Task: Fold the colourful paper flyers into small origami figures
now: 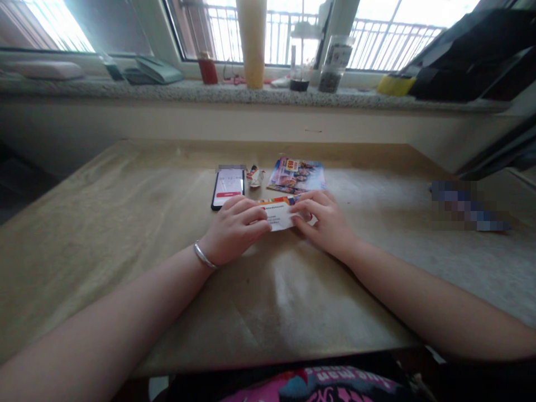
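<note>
Both of my hands rest on the beige table (125, 223) and press on a small folded paper leaflet (280, 215), white with a coloured strip along its top edge. My left hand (234, 229), with a silver bracelet on the wrist, covers the leaflet's left end with its fingers curled over it. My right hand (326, 220) pinches the right end, fingers bent. The middle of the leaflet shows between the two hands.
A black phone (228, 188) with a lit screen lies just behind my left hand. Beside it lie a small wrapper (254, 175) and a colourful flyer (297, 176). A blurred object (469, 209) sits at the table's right. The windowsill holds a yellow cylinder (251, 44), a red jar (208, 70) and containers.
</note>
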`<move>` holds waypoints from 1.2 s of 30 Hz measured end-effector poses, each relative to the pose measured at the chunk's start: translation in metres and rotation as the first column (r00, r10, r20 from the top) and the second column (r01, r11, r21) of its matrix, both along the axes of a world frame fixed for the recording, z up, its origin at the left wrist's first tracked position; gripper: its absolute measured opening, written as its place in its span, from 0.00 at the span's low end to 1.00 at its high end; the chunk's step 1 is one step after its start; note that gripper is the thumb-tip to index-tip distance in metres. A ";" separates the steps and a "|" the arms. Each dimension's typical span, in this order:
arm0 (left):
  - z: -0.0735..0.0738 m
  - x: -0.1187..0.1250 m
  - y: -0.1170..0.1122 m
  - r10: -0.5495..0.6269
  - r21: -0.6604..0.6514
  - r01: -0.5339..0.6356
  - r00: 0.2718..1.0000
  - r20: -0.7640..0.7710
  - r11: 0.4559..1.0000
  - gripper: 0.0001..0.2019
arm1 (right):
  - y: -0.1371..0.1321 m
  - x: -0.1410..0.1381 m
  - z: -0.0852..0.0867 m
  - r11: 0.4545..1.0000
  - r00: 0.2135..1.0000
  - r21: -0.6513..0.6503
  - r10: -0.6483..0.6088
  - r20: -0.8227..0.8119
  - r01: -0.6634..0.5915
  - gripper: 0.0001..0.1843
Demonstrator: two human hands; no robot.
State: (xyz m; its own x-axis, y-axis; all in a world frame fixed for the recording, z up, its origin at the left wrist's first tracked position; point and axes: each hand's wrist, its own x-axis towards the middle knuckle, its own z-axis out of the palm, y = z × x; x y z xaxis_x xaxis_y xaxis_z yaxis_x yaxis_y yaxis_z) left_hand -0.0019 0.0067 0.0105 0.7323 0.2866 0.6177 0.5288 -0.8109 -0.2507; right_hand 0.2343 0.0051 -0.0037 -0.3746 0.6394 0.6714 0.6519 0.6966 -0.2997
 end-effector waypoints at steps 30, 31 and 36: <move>-0.008 -0.010 0.010 0.082 0.011 -0.083 0.996 0.038 0.996 0.03 | 0.010 0.012 -0.003 1.000 0.999 -0.025 0.013 0.045 -0.012 0.05; -0.008 -0.011 0.010 0.066 -0.014 -0.066 0.997 0.028 0.998 0.03 | 0.010 0.013 -0.003 0.999 0.997 -0.030 0.042 0.065 -0.040 0.05; -0.004 -0.010 0.009 0.049 -0.161 -0.036 0.996 0.079 0.986 0.09 | 0.013 0.018 -0.002 0.975 0.958 -0.058 0.223 0.182 -0.216 0.06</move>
